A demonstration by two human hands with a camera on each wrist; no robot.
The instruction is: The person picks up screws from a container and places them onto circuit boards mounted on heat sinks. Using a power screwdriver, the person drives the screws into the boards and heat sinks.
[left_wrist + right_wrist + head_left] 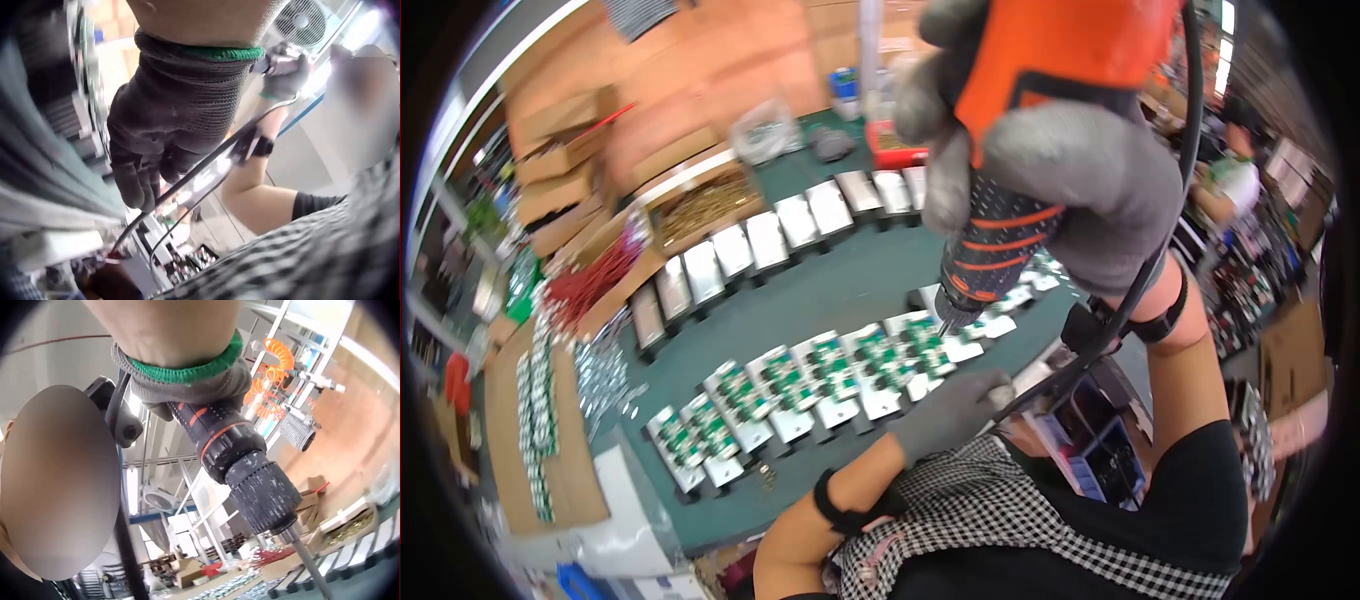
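My gloved right hand (1080, 180) grips an orange and black electric drill (1010, 235), raised high in front of the head camera. Its chuck and long bit (312, 569) point down in the right wrist view. A black cable (1145, 285) runs from the drill past the right forearm toward my left hand (950, 415). That hand, also gloved, hangs low by the apron with loosely bent fingers (130, 184), fingertips right at the cable. Beyond it, a curved row of white housings with green circuit boards (780, 380) lies on the green table (800, 300).
Behind the boards stands an arc of silver-topped blocks (765, 240). Farther back are a carton of brass-coloured parts (705, 210), red wires (595, 285) and a plastic bag (768, 132). Cardboard with board strips (540, 420) lies left. Another person (1235, 180) is at the right.
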